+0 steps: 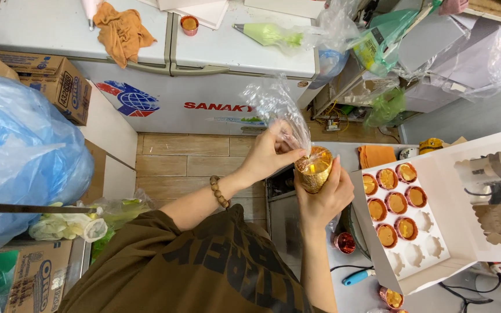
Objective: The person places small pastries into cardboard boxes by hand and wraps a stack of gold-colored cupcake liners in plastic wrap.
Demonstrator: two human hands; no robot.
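Head view: the right hand [320, 200] grips a small gold foil cup [314, 169] from below, held in the air above the floor gap, left of the white box [436, 174]. The left hand [268, 155] pinches the tip of a clear piping bag [276, 107] over the cup's mouth. A hard squeeze could overfill the cup — or a loose grip tip it. The cup looks shiny, ribbed and amber inside, like the filled cups [395, 203] in the box.
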